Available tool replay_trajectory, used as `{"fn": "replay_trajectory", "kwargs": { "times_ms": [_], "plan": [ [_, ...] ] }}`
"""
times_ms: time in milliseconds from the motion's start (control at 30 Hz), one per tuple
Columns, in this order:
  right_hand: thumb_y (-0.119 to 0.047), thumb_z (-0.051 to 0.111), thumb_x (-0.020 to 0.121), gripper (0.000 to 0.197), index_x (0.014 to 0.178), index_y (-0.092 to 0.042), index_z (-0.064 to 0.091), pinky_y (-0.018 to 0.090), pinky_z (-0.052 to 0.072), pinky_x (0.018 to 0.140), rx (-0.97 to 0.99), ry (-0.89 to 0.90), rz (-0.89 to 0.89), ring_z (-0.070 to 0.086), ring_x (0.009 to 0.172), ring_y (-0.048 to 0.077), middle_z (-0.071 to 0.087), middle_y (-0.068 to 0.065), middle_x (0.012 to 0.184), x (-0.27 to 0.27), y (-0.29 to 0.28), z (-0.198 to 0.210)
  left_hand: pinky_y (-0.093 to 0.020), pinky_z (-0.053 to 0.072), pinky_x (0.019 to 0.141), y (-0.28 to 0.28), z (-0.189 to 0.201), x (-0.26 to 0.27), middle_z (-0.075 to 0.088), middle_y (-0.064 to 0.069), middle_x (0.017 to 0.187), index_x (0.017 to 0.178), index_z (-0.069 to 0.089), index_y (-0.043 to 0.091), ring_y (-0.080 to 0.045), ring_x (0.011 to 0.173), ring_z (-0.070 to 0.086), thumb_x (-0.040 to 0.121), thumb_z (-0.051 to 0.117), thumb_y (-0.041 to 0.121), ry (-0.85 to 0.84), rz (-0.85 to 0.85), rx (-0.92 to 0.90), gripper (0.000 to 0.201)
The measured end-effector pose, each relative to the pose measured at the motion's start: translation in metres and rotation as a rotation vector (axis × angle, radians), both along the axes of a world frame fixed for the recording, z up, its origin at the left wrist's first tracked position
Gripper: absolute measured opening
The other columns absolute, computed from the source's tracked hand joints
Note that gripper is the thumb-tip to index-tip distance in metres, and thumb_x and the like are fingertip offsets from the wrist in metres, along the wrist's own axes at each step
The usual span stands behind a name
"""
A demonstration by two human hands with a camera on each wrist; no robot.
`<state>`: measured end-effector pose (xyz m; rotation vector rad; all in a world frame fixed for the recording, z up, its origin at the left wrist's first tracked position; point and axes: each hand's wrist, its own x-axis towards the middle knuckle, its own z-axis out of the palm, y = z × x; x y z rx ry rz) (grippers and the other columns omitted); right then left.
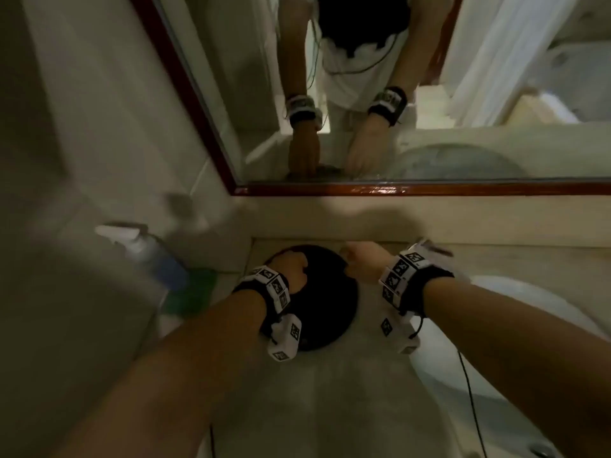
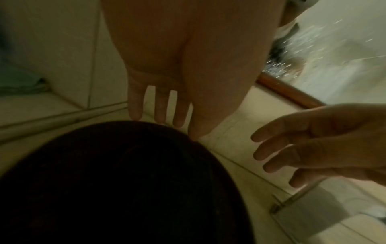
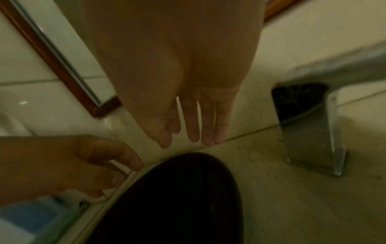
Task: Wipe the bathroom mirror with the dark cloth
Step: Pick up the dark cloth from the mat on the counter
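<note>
Since the dark cloth (image 1: 325, 292) lies flat on the counter (image 1: 347, 391) just below the mirror (image 1: 363, 94), w/ both hands over its far edge and gripping nothing, we'd gather it before lifting. Our left hand (image 2: 183, 74) has fingers straight, slightly spread, tips at the rim; the right hand (image 3: 177, 82) hangs loose beside it, not touching. The cloth looks roundish, its long axis running from us toward the mirror, approx.

Your forearms are bare. Each wrist carries a black band (image 1: 420, 285) ringed with white blocks (image 1: 276, 289) printed with black square markers, and a thin black cable (image 1: 471, 391) trails from the right one.
</note>
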<state>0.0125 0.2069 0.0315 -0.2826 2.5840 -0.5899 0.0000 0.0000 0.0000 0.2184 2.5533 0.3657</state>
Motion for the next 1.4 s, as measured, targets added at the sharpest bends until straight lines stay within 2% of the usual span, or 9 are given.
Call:
{"fn": "replay_trajectory", "kwargs": {
  "times_ms": [233, 400, 600, 700, 800, 933, 1067, 1233, 1400],
  "plan": [
    [-0.018, 0.055, 0.097, 0.054, 0.147, -0.015, 0.037, 0.038, 0.048, 0.099, 0.021, -0.138, 0.06, 0.052, 0.125, 0.032, 0.048, 0.013, 0.145, -0.02, -0.026, -0.067, -0.045, 0.04, 0.108, -0.029, -0.075, 0.0, 0.035, -0.008, 0.153, 0.146, 0.038, 0.018, -0.035, 0.131, 0.042, 0.093, 0.056, 0.035, 0.007, 0.111, -0.004, 0.059],
    [-0.024, 0.057, 0.096, 0.06, 0.151, -0.014, 0.033, 0.035, 0.028, 0.113, 0.053, -0.027, 0.085, 0.029, 0.143, 0.033, 0.026, 0.011, 0.159, -0.026, -0.031, -0.096, -0.052, 0.033, 0.11, -0.035, -0.093, -0.011, 0.017, -0.007, 0.16, 0.152, 0.026, 0.024, -0.042, 0.139, 0.023, 0.092, 0.058, 0.037, 0.051, 0.092, -0.036, 0.069],
    [-0.033, 0.062, 0.093, 0.061, 0.147, -0.018, 0.039, 0.038, 0.038, 0.106, 0.09, 0.029, 0.138, 0.04, 0.132, 0.032, 0.038, 0.01, 0.15, -0.037, -0.034, -0.108, -0.054, 0.027, 0.114, -0.036, -0.099, -0.022, 0.004, -0.004, 0.163, 0.155, 0.017, 0.03, -0.04, 0.142, 0.016, 0.089, 0.062, 0.039, 0.075, 0.061, 0.019, 0.081],
    [-0.035, 0.06, 0.093, 0.057, 0.144, -0.018, 0.042, 0.039, 0.041, 0.102, 0.087, 0.014, 0.105, 0.044, 0.128, 0.033, 0.04, 0.012, 0.145, -0.045, -0.035, -0.108, -0.052, 0.028, 0.114, -0.035, -0.096, -0.03, 0.013, -0.008, 0.161, 0.156, 0.014, 0.031, -0.039, 0.142, 0.022, 0.088, 0.064, 0.041, 0.046, -0.013, -0.003, 0.085],
    [-0.035, 0.057, 0.095, 0.049, 0.139, -0.016, 0.049, 0.037, 0.041, 0.1, 0.109, -0.014, 0.117, 0.043, 0.126, 0.033, 0.042, 0.014, 0.141, -0.047, -0.036, -0.111, -0.049, 0.036, 0.109, -0.038, -0.092, -0.033, 0.024, -0.011, 0.156, 0.153, 0.027, 0.028, -0.037, 0.136, 0.031, 0.085, 0.068, 0.042, 0.047, -0.015, -0.029, 0.08],
    [-0.03, 0.056, 0.095, 0.033, 0.127, -0.021, 0.056, 0.033, 0.042, 0.089, 0.064, 0.01, 0.097, 0.049, 0.115, 0.031, 0.048, 0.009, 0.128, -0.045, -0.033, -0.111, -0.045, 0.045, 0.097, -0.046, -0.091, -0.03, 0.042, -0.012, 0.137, 0.131, 0.053, 0.02, -0.035, 0.122, 0.042, 0.082, 0.07, 0.041, 0.101, -0.02, -0.086, 0.056],
    [-0.018, 0.058, 0.093, 0.024, 0.117, -0.016, 0.059, 0.029, 0.046, 0.076, -0.071, -0.046, -0.007, 0.061, 0.097, 0.029, 0.063, 0.011, 0.113, -0.042, -0.033, -0.103, -0.034, 0.041, 0.08, -0.049, -0.089, -0.017, 0.052, -0.009, 0.118, 0.109, 0.065, 0.014, -0.032, 0.109, 0.047, 0.087, 0.066, 0.029, 0.25, 0.022, -0.005, 0.026],
    [-0.014, 0.06, 0.093, 0.027, 0.12, -0.014, 0.06, 0.028, 0.042, 0.076, -0.197, -0.105, -0.157, 0.059, 0.097, 0.022, 0.06, 0.005, 0.105, -0.03, -0.03, -0.087, -0.033, 0.048, 0.077, -0.047, -0.067, -0.001, 0.065, -0.008, 0.104, 0.104, 0.062, 0.009, -0.027, 0.099, 0.06, 0.09, 0.065, 0.02, 0.169, 0.146, 0.183, 0.018],
    [-0.013, 0.064, 0.092, 0.013, 0.101, -0.022, 0.062, 0.041, 0.06, 0.071, -0.356, -0.092, -0.273, 0.066, 0.077, 0.023, 0.064, 0.004, 0.09, -0.013, -0.018, -0.052, -0.024, 0.039, 0.072, -0.033, -0.017, 0.023, 0.064, -0.006, 0.106, 0.11, 0.062, 0.006, -0.02, 0.098, 0.059, 0.092, 0.064, 0.016, 0.165, 0.186, 0.297, 0.02]
  ]
}}
